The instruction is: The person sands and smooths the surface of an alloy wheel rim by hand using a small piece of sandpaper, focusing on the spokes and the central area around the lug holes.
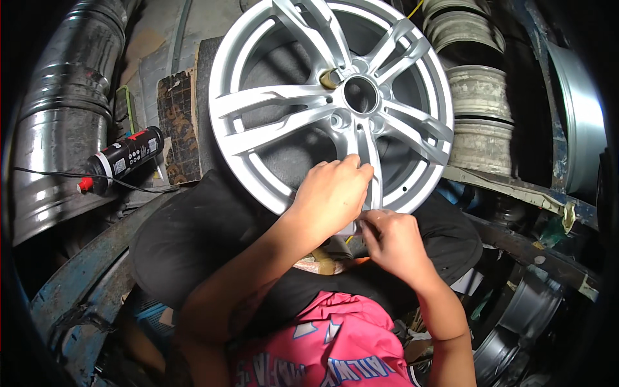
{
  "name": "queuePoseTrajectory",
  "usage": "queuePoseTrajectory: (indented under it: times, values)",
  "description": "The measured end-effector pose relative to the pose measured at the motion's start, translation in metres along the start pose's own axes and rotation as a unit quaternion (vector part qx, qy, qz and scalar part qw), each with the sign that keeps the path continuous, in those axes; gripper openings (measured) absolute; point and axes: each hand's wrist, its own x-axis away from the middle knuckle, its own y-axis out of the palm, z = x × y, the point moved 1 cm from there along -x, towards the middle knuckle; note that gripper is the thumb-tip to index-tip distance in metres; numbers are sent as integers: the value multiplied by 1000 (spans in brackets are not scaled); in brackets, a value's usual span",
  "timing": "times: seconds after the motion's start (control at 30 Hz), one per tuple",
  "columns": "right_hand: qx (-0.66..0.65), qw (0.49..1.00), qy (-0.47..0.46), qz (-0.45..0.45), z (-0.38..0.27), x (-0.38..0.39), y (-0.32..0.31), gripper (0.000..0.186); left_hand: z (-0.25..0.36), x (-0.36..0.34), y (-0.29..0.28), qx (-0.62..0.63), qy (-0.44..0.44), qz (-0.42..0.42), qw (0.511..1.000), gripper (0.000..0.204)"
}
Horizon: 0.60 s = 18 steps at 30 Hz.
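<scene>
A silver multi-spoke alloy wheel (438, 97) lies face up at the top centre, with a small brass-coloured cylinder (329, 79) beside its hub. My left hand (332, 193) grips a lower spoke, fingertips curled over it. Just to the right, my right hand (396, 238) is closed at the wheel's bottom edge, thumb and forefinger on something small and pale that I cannot make out, partly hidden by both hands.
My crossed legs (167, 238) are beneath the wheel. At left are shiny stacked barrels (64, 129), a black bottle with a red cap (126, 161) and a cable. Pale stacked rims (477, 90) and a metal frame stand at right, darker rims (525, 303) lower right.
</scene>
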Motion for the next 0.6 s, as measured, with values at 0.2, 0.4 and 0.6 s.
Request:
queuePoseTrajectory:
  times: [0.2,0.4,0.6]
  values:
    - [31,999,19,-26,-1,0,1,9,-1,0,4,-3,5,3,1000,11]
    - [67,997,-11,-25,1,1,-5,12,0,2,0,-11,8,6,1000,11]
    - [47,999,-9,-13,8,3,-5,15,0,3,-2,-19,10,2,1000,11]
